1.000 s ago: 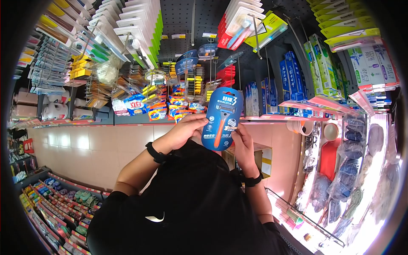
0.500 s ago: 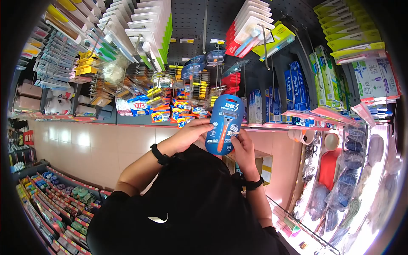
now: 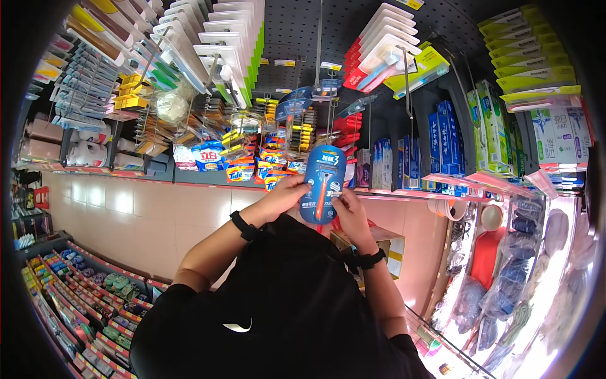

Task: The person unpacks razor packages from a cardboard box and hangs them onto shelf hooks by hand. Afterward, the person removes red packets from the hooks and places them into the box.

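A razor pack (image 3: 322, 183), a blue card with rounded ends and an orange-handled razor on its front, is held upright before my chest. My left hand (image 3: 286, 194) grips its left edge, thumb on the front face and the other fingers partly hidden behind. On the right edge, near the lower half, my right hand (image 3: 351, 216) pinches the card between thumb and fingers. Both wrists wear black bands. Just beyond the pack hang more blue razor packs (image 3: 293, 104) on a rack hook, above orange Tide bags (image 3: 240, 169) on the shelf.
Toothbrush packs (image 3: 385, 55) hang from hooks overhead, with metal prongs (image 3: 409, 95) sticking out. Toothpaste boxes (image 3: 447, 136) stand on the right shelf. An open cardboard box (image 3: 386, 249) is on the floor behind my right arm. Low shelving (image 3: 82, 303) lies at lower left.
The razor pack and both hands have shifted slightly left, with the pack turned nearly straight upright. The shelves sit a little further right in view. Both hands keep their hold.
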The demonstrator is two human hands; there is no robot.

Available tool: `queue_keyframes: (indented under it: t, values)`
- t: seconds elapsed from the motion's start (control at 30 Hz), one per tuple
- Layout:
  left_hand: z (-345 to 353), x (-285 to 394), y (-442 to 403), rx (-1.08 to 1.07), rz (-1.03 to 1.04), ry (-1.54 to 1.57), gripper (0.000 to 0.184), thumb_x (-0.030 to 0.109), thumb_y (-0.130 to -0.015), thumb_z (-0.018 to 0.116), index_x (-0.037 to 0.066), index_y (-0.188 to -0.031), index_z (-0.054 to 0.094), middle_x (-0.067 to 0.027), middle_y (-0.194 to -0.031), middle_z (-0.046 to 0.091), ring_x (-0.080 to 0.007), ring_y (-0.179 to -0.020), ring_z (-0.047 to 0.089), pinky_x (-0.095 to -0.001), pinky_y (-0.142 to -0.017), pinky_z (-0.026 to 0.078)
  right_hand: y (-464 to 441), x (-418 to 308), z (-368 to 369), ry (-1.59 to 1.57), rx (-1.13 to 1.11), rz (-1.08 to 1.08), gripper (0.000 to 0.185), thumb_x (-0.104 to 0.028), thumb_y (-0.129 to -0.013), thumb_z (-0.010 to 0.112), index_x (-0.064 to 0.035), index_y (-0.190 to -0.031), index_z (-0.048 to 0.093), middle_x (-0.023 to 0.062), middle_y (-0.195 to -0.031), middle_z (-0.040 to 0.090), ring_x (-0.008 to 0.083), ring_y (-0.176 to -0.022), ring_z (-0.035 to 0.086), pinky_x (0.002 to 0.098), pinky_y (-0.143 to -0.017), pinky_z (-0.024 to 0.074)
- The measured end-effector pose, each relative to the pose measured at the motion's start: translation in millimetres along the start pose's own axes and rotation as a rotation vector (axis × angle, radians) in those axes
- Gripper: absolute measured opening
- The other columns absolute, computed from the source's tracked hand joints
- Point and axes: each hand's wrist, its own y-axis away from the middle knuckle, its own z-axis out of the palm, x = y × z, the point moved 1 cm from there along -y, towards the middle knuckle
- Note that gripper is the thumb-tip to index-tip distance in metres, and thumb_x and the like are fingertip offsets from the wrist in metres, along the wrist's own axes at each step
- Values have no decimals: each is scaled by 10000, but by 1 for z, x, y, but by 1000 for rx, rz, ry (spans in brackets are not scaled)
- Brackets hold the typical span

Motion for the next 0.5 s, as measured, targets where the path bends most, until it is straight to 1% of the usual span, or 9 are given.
queue_keyframes:
  t: [0.03, 0.07, 0.2, 0.27, 0.37, 0.5]
  values:
    - [-1, -1, -2, -1, -1, 1, 297, 194, -1024, 520, 36, -1262, 603, -51, -1080, 675, -121, -986, 647, -295, -810, 542, -2, -1, 1, 23, 11, -4, 264, -65, -960, 572, 24, -1206, 600, 65, -977, 659, 108, -879, 603, 273, -782, 484]
    - [-4, -4, -6, 27, 5, -18, 276, 191, -1023, 523, 38, -1236, 610, -43, -1061, 672, -114, -962, 641, -289, -783, 536, -4, -2, 1, 47, 22, -7, 272, -85, -949, 576, 30, -1194, 605, 109, -969, 683, 152, -881, 633, 305, -788, 500]
    - [-11, -14, -17, 59, 29, -19, 230, 198, -1013, 541, 49, -1168, 624, -22, -1006, 660, -95, -898, 618, -269, -705, 509, -13, 7, 3, 29, 25, -19, 276, -84, -941, 581, 34, -1189, 605, 112, -967, 683, 156, -878, 634, 305, -778, 500]
    - [-14, -17, -20, 61, 20, -31, 232, 203, -1007, 548, 53, -1166, 624, -19, -1001, 658, -94, -893, 616, -265, -698, 505, -15, 12, 4, -3, 15, 24, 273, -82, -937, 586, 37, -1182, 606, 112, -956, 682, 155, -876, 635, 303, -776, 500]
    - [-16, -17, -23, 60, 12, -44, 236, 212, -998, 558, 61, -1166, 624, -15, -992, 655, -91, -884, 612, -260, -687, 499, -19, 27, 4, -67, 13, 27, 267, -86, -938, 589, 36, -1175, 608, 111, -952, 685, 153, -874, 637, 301, -776, 500]
    - [-14, -18, -25, 47, 19, -24, 233, 211, -994, 560, 67, -1164, 629, -9, -982, 652, -84, -862, 605, -256, -663, 489, -18, 27, 3, -95, 24, 57, 258, -91, -941, 590, 32, -1167, 611, 103, -945, 685, 150, -880, 636, 299, -781, 501]
